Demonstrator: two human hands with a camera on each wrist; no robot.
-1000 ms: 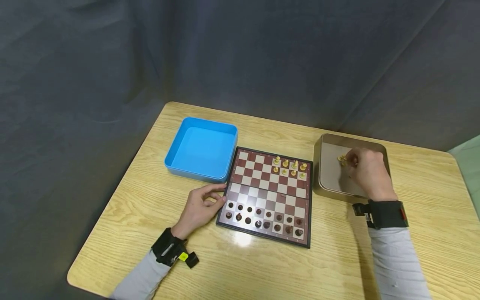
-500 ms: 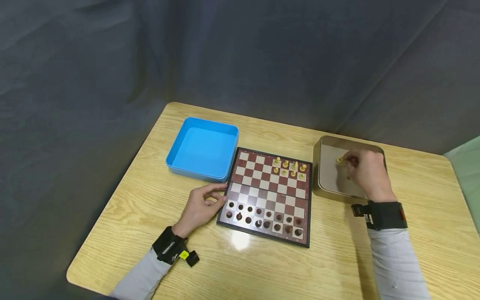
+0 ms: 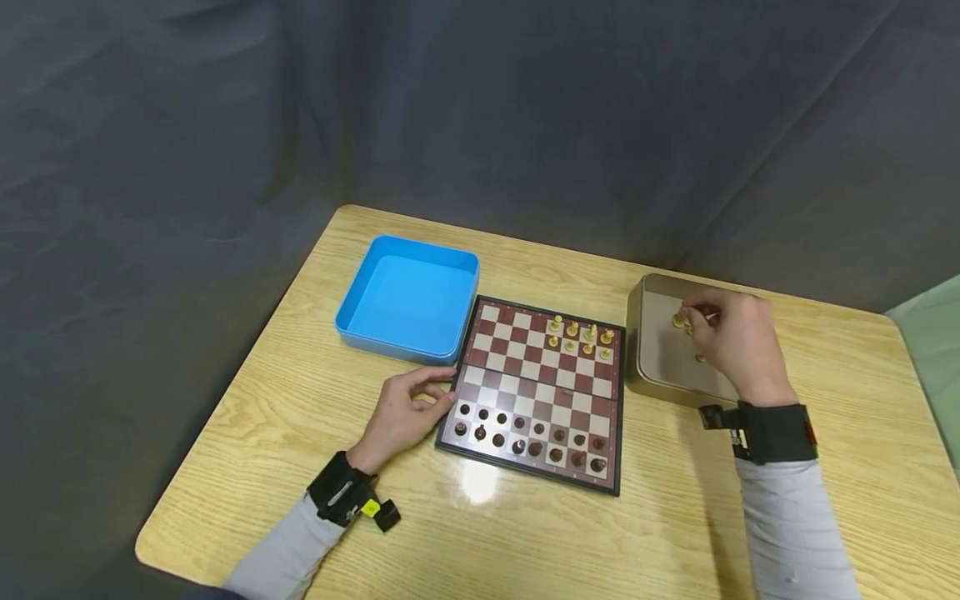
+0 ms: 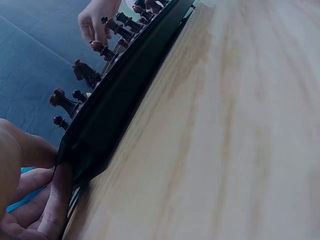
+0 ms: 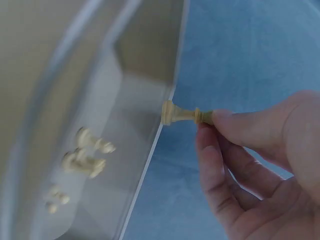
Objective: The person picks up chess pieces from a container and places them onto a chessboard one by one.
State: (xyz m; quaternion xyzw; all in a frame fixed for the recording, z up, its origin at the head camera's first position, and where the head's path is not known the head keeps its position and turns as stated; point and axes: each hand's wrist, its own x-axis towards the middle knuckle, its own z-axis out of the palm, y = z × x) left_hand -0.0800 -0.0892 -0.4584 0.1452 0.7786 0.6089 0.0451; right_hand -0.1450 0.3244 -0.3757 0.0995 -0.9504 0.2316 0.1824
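My right hand (image 3: 741, 342) is over the metal tin (image 3: 635, 342) at the right of the table. Its thumb and fingertips pinch a cream chess piece (image 5: 181, 114) with the base pointing away from the fingers. The piece's top is hidden in the grip. Several cream chess pieces (image 5: 84, 164) lie on the tin's floor. My left hand (image 3: 401, 414) rests at the left edge of the chessboard (image 3: 517, 367), thumb and index finger touching its side. Two rows of dark chess pieces (image 3: 518, 447) stand along the near side. Cream pieces (image 3: 588, 349) fill the far right corner.
A blue tray (image 3: 410, 304) stands at the far left, close to the board's corner. The wooden table (image 3: 540, 550) has a rounded left corner. A dark curtain (image 3: 487, 125) hangs behind its far edge.
In the tin, my right hand has shifted slightly among the cream pieces, and a pinched one now shows at its fingertips. The left hand stays at the board's edge.
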